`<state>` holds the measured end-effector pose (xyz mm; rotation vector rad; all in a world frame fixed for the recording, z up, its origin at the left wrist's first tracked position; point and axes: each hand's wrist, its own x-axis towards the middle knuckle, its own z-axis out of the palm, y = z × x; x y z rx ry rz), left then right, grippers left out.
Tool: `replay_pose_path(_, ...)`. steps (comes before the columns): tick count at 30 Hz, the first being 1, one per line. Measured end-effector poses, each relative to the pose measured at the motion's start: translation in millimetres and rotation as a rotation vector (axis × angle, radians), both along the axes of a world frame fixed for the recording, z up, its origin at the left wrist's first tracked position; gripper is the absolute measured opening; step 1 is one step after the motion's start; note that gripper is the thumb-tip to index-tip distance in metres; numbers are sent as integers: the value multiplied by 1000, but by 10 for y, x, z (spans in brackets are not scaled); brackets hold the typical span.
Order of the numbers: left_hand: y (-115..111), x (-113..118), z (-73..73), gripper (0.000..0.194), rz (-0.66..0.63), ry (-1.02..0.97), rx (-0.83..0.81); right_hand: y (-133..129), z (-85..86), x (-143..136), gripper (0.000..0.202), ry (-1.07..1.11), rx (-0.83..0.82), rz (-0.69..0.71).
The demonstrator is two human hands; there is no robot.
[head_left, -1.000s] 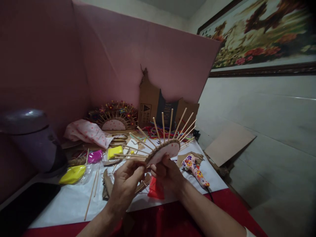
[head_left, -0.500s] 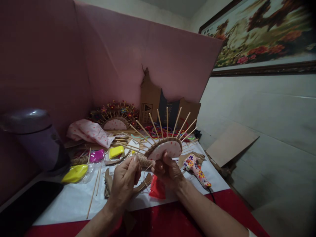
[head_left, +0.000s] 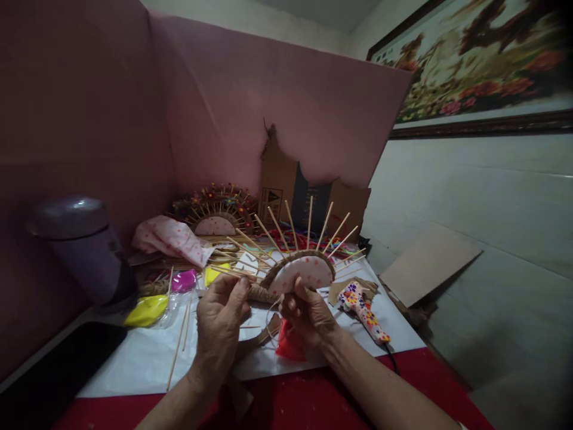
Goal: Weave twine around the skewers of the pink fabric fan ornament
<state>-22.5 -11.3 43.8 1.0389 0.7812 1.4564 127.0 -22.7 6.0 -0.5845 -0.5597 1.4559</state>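
Observation:
My right hand [head_left: 308,313] grips the lower edge of a half-round fan piece [head_left: 302,275], covered in white cloth with pink dots. A brown twine band runs along its curved edge, and thin wooden sticks [head_left: 310,224] spread out from it. At the fan's left end, my left hand [head_left: 224,310] is pinched, thumb against fingertips; what lies between them is too small to name. A wound bundle of twine [head_left: 260,292] sits between the two hands. A loose twine loop hangs beside my right fingers.
Behind stands a similar decorated fan [head_left: 215,224] near cardboard [head_left: 280,179]. A floral glue gun [head_left: 364,310] lies right. A red packet [head_left: 290,341], yellow packet [head_left: 147,309], loose sticks, a purple bottle [head_left: 85,251] and a black phone [head_left: 67,364] are on the table.
My left hand has moved slightly left, away from the twine bundle, which shows more. The fan has turned a little in my right hand. The whole view has shifted slightly.

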Motion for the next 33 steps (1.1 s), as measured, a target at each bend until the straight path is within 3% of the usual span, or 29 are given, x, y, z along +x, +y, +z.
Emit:
replay_pose_path(11,45,11,-39,14,25,-78,-6,-25,43,-43,41,1,-30,-34)
replay_pose_path(17,52,3,-41,18,-63,-79,-77,-6,20,-43,44,19,-29,-53)
replay_pose_path(23,41,-4,13,22,-61,-92,-144,0,-7,-39,41,17,-10,-47)
replay_pose_path(33,54,2,11,17,-55,-137,-78,-38,40,-72,41,8,-45,-70)
